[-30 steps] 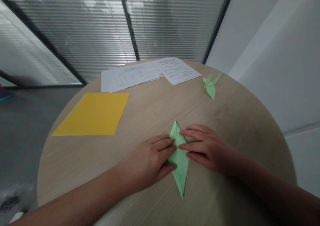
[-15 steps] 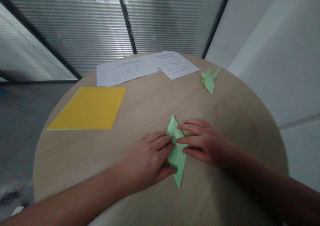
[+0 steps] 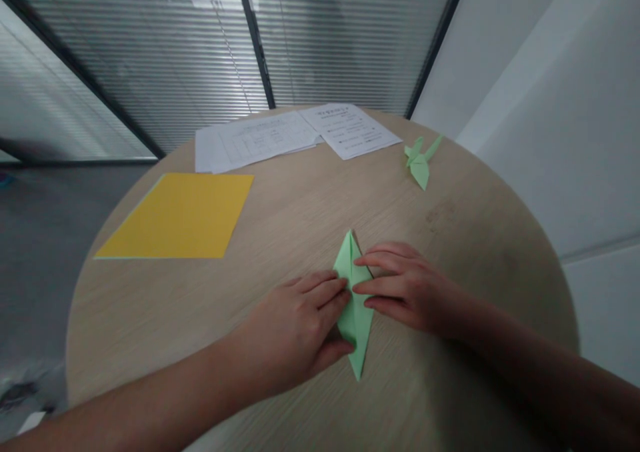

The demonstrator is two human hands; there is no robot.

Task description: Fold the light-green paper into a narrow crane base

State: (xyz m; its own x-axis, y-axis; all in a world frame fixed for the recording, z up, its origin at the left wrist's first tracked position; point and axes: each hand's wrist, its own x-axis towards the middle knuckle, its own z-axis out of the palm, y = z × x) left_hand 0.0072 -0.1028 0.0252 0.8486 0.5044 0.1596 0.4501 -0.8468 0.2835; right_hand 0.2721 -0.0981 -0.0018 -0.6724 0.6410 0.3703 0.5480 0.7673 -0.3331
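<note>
A pale green sheet folded into a narrow diamond [image 3: 359, 329] lies flat on the table, one point toward me and one away. A crease runs down its middle. My left hand [image 3: 305, 325] rests on its left side, fingers stretched over the paper and thumb apart near the lower half. From the right, my right hand [image 3: 400, 285] touches the upper right part with spread fingertips. Both hands are open, and they cover parts of the diamond's side edges.
The round wooden table [image 3: 300, 212] carries yellow paper [image 3: 180, 215] at the left, with a thin green edge beneath it. Printed white sheets [image 3: 270, 135] lie at the back. A folded green paper crane [image 3: 419, 165] sits at the back right. Blinds and a white wall stand behind.
Almost nothing differs. The view has shifted very slightly, and both hands stay on the folded green paper in nearly the same place.
</note>
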